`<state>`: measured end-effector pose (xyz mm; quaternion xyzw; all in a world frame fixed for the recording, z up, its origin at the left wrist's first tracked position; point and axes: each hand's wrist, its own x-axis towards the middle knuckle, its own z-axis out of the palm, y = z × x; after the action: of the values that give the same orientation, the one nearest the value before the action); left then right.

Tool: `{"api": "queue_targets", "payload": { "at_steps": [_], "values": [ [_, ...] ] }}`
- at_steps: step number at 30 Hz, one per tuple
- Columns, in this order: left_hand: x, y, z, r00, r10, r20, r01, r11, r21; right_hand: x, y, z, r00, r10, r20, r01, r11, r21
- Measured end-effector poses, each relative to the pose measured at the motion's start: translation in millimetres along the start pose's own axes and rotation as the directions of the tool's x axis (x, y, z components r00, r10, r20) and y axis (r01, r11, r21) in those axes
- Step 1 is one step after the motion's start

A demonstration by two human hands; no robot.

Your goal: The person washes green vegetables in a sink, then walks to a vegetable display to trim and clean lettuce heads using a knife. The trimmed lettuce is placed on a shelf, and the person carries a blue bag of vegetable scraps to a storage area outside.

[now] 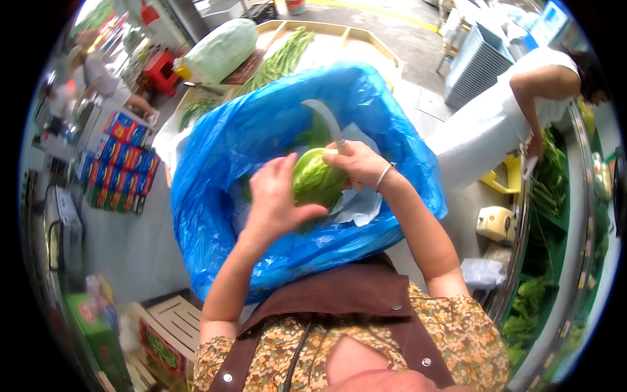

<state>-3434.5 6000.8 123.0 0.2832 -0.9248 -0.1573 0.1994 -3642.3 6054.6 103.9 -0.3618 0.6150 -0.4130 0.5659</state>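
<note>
Over a bin lined with a blue plastic bag (210,161), a head of green leafy lettuce (316,181) is between my two hands. My right hand (360,164) grips a curved knife (325,115), its blade pointing up and away to the left, and its fingers also press against the lettuce. On the other side, my left hand (277,196) has its fingers spread and its thumb stretched out below the lettuce; whether its palm touches the leaves cannot be told. Loose leaves (316,130) and crumpled white paper (360,206) lie inside the bag.
Beyond the bag, a display table (362,44) carries a large winter melon (223,49) and long beans (279,59). To the right, another person (543,78) leans towards vegetable shelving (553,235), near stacked grey crates (475,68). Stacked boxed goods (122,164) stand left.
</note>
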Motion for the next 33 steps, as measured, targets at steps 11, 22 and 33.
{"api": "queue_targets", "payload": {
  "at_steps": [11,22,33],
  "values": [
    [-7.0,-28.4,26.3,0.888,-0.358,0.288,0.459,0.718,-0.523,10.1,-7.9,17.6,0.985,0.003,0.172,-0.026,0.991,0.133],
    [-6.8,-42.2,13.9,0.909,-0.329,0.254,0.415,0.692,-0.591,10.1,13.2,32.2,0.693,-0.72,-0.013,0.464,0.461,-0.756],
    [-9.4,-45.6,20.3,0.91,-0.289,0.298,0.411,0.527,-0.744,8.2,16.5,37.6,0.591,-0.807,-0.008,0.446,0.335,-0.83]
  ]
}}
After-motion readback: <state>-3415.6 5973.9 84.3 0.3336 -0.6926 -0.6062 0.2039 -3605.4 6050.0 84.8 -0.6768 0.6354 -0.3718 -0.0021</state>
